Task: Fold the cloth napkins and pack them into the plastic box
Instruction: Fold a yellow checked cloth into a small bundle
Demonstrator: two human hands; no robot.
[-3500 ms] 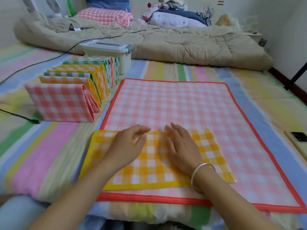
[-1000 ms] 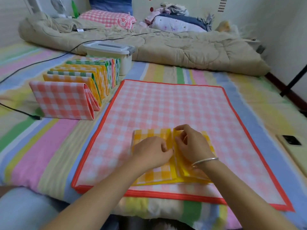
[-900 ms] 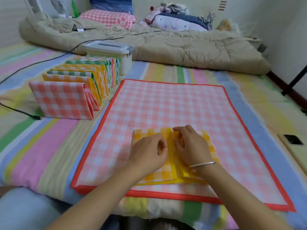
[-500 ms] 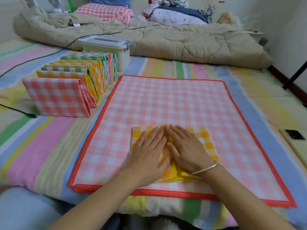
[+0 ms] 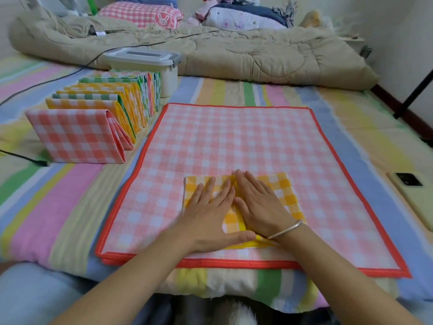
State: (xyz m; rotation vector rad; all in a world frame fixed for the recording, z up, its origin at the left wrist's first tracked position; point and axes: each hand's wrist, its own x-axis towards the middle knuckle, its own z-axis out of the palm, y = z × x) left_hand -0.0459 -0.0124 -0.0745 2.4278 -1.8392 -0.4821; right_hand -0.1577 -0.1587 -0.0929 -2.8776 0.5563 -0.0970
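A yellow checked napkin [image 5: 283,188], folded into a small rectangle, lies on a spread pink checked napkin [image 5: 234,141] with a red border. My left hand [image 5: 210,214] and my right hand [image 5: 260,205] lie flat side by side on the yellow napkin, fingers straight, pressing it down. A row of several folded napkins [image 5: 98,118] stands on edge at the left, a pink checked one in front. Behind that row is the white plastic box [image 5: 150,66] with its grey lid closed.
A striped bedsheet [image 5: 58,207] covers the bed. A beige quilt [image 5: 234,50] lies rolled across the back with pillows behind. A phone [image 5: 408,184] rests at the right. Black cables [image 5: 23,158] run along the left side.
The yellow napkin went from a wide strip to a small folded rectangle. Both hands stopped pinching its folds and now lie flat on it, spread slightly farther apart.
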